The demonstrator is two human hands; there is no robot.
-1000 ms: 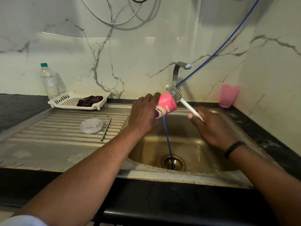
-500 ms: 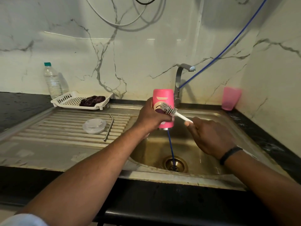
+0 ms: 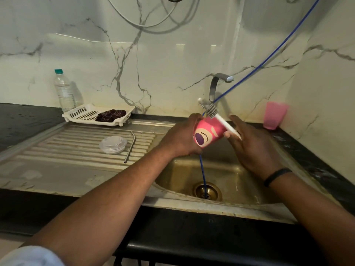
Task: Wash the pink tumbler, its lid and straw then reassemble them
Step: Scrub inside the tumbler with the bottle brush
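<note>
Left hand: gripping the pink tumbler over the sink, fingers wrapping round its body, the tumbler lying tilted with its printed face turning toward the camera.
Right hand: holding the white handle of the bottle brush; the palm is facing inward and the fingers are looking fairly straight, so how tightly they are closing on the handle is hard to tell, though the brush is clearly being carried by this hand.
Brush head: sitting just above the tumbler's far end, bristles beside the rim and not inside it.
Blue hose: running down past the tumbler into the drain.
Lid: lying on the draining board, apart from the tumbler.
Straw: lying just beside the lid, bent end pointing away.
White tray: sitting farther back, carrying a dark cloth.
Water bottle: standing at the wall behind the tray.
Tap: no water seeming to be running.
Pink cup: standing far right on the counter.
Step in hand: scrubbing the tumbler seems to be under way, lid and straw not yet washed.
Next move: probably calling for steering the bristles back into or along the tumbler while the left hand is steadying and turning it.
</note>
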